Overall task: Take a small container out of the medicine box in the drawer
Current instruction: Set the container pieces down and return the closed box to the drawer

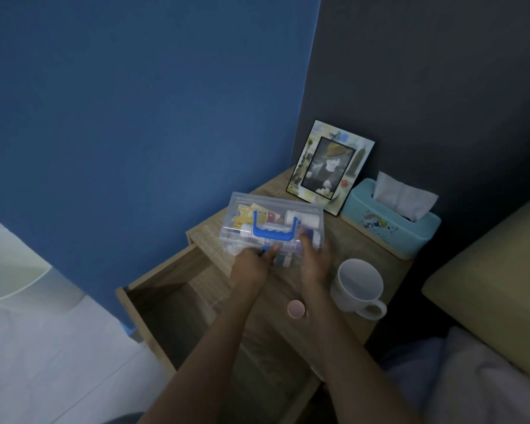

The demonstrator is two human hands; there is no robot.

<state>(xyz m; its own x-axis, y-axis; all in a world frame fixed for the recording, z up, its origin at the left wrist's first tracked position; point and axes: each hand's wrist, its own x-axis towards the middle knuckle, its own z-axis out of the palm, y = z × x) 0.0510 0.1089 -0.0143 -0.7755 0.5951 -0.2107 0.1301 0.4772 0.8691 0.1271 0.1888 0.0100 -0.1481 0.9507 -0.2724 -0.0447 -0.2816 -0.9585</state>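
Observation:
A clear plastic medicine box with a blue handle rests on the wooden nightstand top, lid down. Through its walls I see a white bottle, yellow packets and a tube. My left hand pinches the blue latch at the box's front edge. My right hand grips the box's front right corner, thumb on the lid. The drawer stands pulled out below the box, dark inside. A small pink round container lies on the nightstand beside my right wrist.
A white mug stands right of my right hand. Behind it sit a light blue tissue box and a picture frame leaning on the dark wall. A bed edge lies at the right, a blue wall at the left.

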